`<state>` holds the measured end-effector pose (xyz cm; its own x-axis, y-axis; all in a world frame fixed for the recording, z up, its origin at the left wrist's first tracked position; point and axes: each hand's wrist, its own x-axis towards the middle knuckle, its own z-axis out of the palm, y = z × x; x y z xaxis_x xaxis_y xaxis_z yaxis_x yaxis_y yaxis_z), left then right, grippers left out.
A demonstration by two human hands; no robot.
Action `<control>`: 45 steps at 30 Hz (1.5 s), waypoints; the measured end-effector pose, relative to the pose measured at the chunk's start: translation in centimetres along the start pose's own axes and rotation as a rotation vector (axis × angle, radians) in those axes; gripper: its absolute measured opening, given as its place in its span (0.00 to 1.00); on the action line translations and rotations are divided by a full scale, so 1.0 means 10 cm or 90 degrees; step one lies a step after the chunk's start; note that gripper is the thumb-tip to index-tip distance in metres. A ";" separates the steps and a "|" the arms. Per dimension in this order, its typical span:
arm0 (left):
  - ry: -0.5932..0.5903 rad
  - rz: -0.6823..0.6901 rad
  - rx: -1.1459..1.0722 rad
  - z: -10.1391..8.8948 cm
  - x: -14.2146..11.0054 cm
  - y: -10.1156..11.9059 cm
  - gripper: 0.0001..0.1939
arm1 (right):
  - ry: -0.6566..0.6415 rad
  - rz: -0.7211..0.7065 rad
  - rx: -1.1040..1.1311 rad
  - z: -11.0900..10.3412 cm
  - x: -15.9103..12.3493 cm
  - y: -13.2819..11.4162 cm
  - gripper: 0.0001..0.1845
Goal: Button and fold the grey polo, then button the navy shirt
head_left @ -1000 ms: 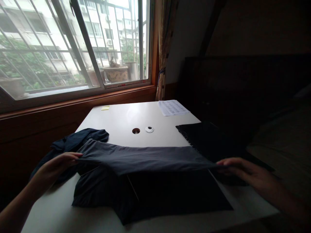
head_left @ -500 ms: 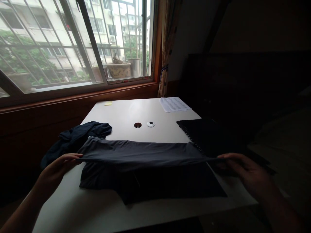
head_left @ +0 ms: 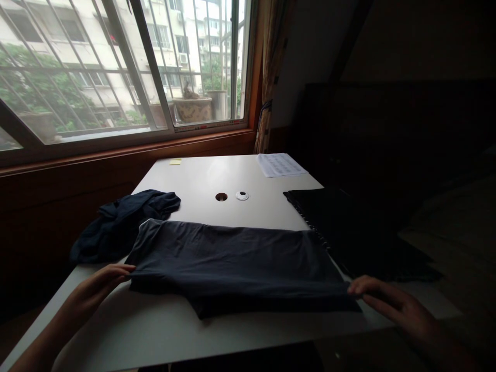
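A dark grey garment lies folded flat on the white table, near its front edge. My left hand pinches the garment's near left corner against the tabletop. At the near right corner, my right hand grips the folded edge with its fingers closed on the cloth. Both hands are low, at table level.
A crumpled dark blue garment lies at the table's left edge. A dark folded cloth rests on the right. A printed sheet, a yellow note, a cable hole and its white cap lie farther back. A window is behind.
Both hands brought the lifted upper layer of the grey garment down toward me and laid it flat over the lower layer.
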<state>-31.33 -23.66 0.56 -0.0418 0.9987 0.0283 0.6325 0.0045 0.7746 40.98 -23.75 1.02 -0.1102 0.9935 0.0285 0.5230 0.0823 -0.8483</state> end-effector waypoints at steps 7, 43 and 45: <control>0.013 -0.009 0.007 0.01 0.01 -0.02 0.20 | -0.109 0.037 -0.104 0.09 0.00 -0.12 0.20; 0.120 -0.168 -0.210 0.15 0.12 0.34 0.27 | -0.160 -0.413 -0.244 1.73 0.35 -1.59 0.03; 0.138 -0.178 -0.255 0.16 0.14 0.43 0.27 | -0.210 -0.471 -0.277 2.16 0.40 -1.78 0.05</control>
<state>-27.43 -22.16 2.88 -0.3515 0.9289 -0.1167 0.2309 0.2069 0.9507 13.03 -22.98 4.80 -0.7442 0.6085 0.2755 0.4875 0.7768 -0.3987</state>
